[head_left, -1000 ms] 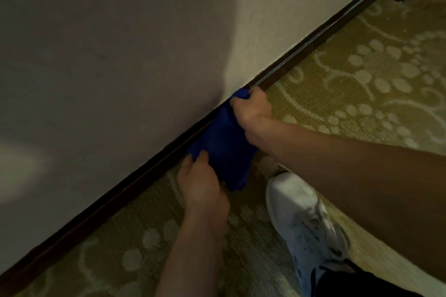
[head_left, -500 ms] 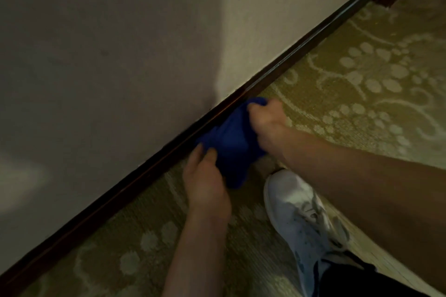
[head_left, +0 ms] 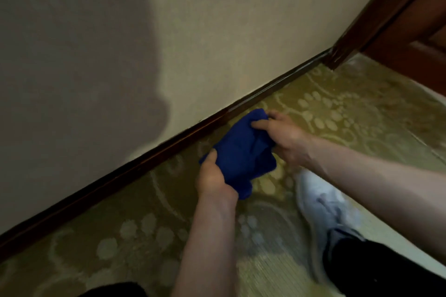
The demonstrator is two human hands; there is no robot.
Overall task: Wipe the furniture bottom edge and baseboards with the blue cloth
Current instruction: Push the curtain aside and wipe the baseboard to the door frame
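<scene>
The blue cloth (head_left: 243, 149) is bunched between both hands, just off the dark wooden baseboard (head_left: 135, 164) that runs diagonally along the foot of the cream wall. My left hand (head_left: 213, 176) grips the cloth's lower left end, thumb on top. My right hand (head_left: 284, 135) grips its upper right end with curled fingers. The cloth's top corner lies close to the baseboard; whether it touches is unclear.
Patterned olive carpet (head_left: 337, 113) covers the floor. My white shoe (head_left: 321, 210) and a dark trouser leg (head_left: 376, 270) sit at the lower right. A dark wooden door frame (head_left: 376, 12) stands at the upper right, where the baseboard ends.
Both hands and the cloth have drawn back from the baseboard onto the carpet. The view has pulled away and swung right, showing the door frame.
</scene>
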